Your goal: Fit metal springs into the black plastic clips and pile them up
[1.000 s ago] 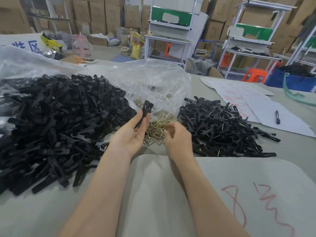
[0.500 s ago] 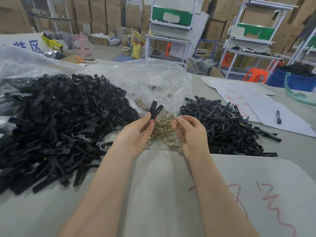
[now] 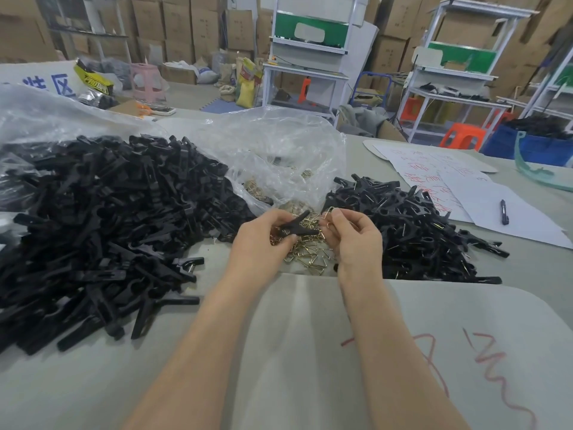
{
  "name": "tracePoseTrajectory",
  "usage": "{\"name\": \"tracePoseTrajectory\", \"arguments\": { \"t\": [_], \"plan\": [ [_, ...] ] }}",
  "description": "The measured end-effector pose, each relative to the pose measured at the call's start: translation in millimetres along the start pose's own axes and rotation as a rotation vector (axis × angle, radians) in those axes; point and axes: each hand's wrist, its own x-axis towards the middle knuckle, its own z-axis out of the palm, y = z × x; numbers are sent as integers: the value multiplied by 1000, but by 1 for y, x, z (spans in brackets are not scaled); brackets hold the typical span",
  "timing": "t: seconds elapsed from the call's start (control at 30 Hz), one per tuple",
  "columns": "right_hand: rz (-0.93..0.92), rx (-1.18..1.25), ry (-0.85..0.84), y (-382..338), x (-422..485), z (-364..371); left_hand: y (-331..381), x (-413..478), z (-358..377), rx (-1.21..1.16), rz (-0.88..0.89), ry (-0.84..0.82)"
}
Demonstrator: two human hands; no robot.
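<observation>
The room behind is lined with stacked cardboard boxes [image 3: 186,29], before which white workstations [image 3: 310,60] with green panels, orange stools [image 3: 462,135] and a pink stool [image 3: 145,80] are set. The foreground is filled by a grey table [image 3: 62,386], on whose near edge a pale sheet [image 3: 403,321] marked in red is laid. A large heap of black clips [image 3: 102,218] is spread across the left, partly inside a clear plastic bag [image 3: 279,150]. A smaller pile of sprung clips [image 3: 412,234] lies on the right, beside papers [image 3: 471,193] bearing a pen [image 3: 503,212]. Between the piles, loose brass-coloured springs [image 3: 310,254] are scattered. Above them a black clip [image 3: 297,226] is gripped in the left hand [image 3: 263,243], and a metal spring [image 3: 328,211] is pinched by the right hand [image 3: 353,240], just beside the clip.
</observation>
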Motion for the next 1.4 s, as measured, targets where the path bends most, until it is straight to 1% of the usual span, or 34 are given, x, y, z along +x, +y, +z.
{"name": "tracePoseTrajectory", "arguments": {
  "t": [0.07,0.13,0.27,0.33,0.47,0.67,0.83,1.1,1.27,1.4],
  "plan": [
    [53,97,-16,-3,2,-1,0,0,1,36,3,21],
    [67,81,-8,-3,3,-2,0,0,2,69,13,18],
    [-27,-239,14,-1,5,-5,0,-1,2,119,45,-1],
    [-30,-284,-24,-1,4,-5,0,-1,2,152,57,-21],
    [-37,-254,-56,-2,2,-4,0,-2,2,189,86,-28],
    [-38,-166,-79,-4,0,-1,1,-3,1,173,105,-11],
    [15,-112,-103,-7,-1,-3,0,-2,1,241,158,57],
    [-18,-408,-139,-7,-9,3,-1,-1,0,253,157,58],
    [-32,-510,-137,-6,-10,4,0,-1,0,263,167,69],
    [-45,-533,-136,-5,-8,4,0,-1,-1,276,192,56]
  ]
}}
